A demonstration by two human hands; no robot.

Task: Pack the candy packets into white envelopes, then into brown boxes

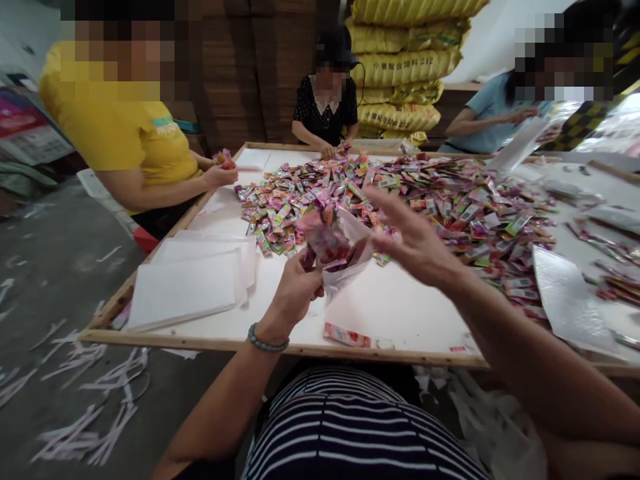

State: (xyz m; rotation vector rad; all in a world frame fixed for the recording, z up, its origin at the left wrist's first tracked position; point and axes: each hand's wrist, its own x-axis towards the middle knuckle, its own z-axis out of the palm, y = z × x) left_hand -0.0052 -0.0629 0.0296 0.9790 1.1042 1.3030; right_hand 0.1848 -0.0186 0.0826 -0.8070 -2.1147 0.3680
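Note:
My left hand, with a beaded bracelet at the wrist, is closed around a clear plastic bag holding several small colourful packets. Its top leans toward the far side of the table. Slightly blurred, my right hand hovers just right of the bag with fingers stretched apart and nothing in them. Beyond both hands spreads a large heap of small pink, green and purple packets. One flat pink packet lies near the table's front edge, below the bag.
The white table has a raised wooden rim. White sheets or flat bags are stacked at left; a silvery pouch lies at right. Three other people work around the table. Yellow sacks are piled behind; paper strips litter the floor.

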